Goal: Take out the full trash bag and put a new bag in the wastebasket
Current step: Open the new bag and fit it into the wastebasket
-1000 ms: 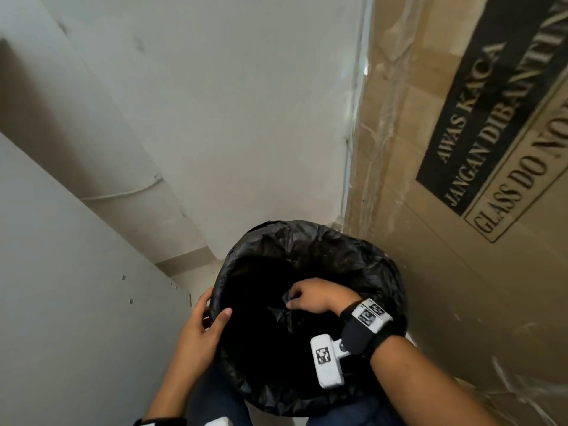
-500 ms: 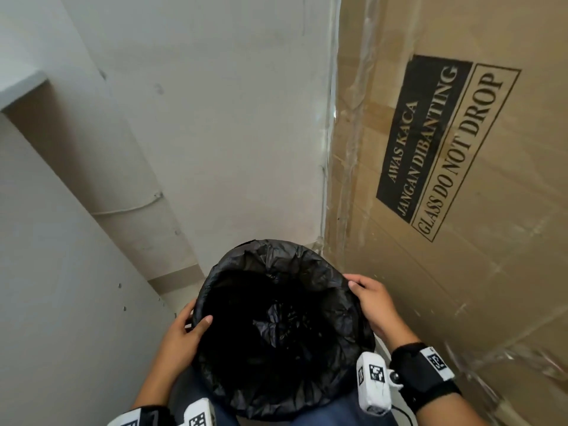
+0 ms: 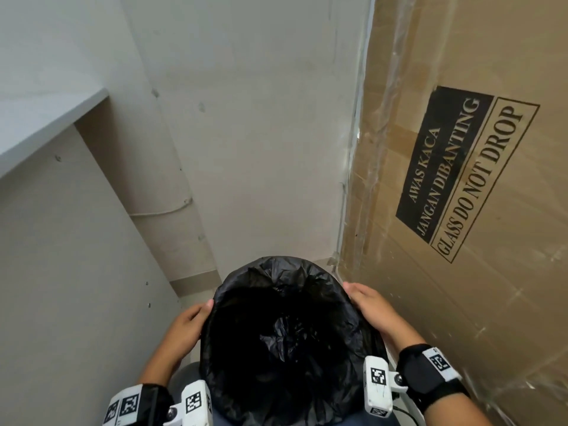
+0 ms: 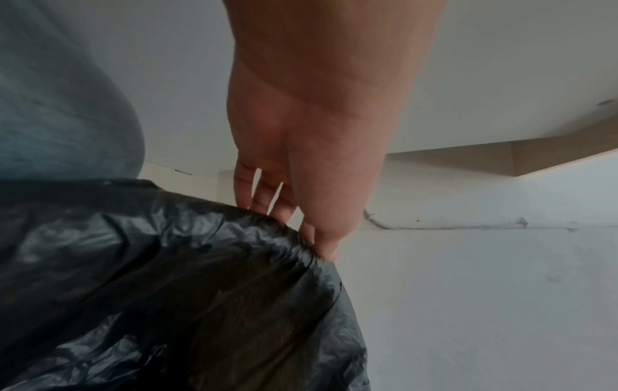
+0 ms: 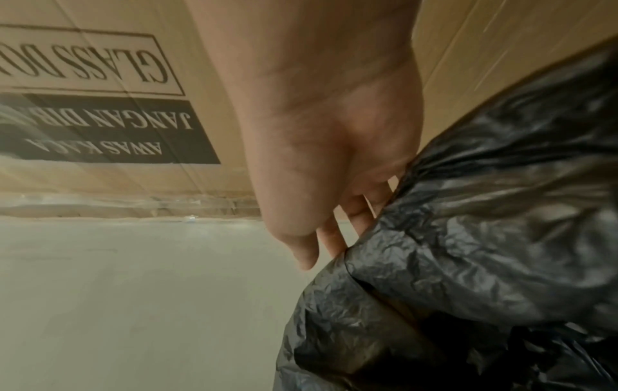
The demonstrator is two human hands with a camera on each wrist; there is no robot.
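While our left hand [image 3: 187, 325] cups the left side of the rim with fingers curled over the folded film, our right hand [image 3: 370, 305] does the same on the right side. Both hold the thin, crinkled black plastic trash bag [image 3: 285, 330], which lines the round wastebasket [image 5: 394, 314] and is turned down over its rim. We judge the film light, soft and slippery, easily torn, so it is best taken at the doubled fold on the rim. Close on the right stands a tall brown cardboard carton [image 3: 461, 272], a pale wall [image 3: 261, 133] behind.
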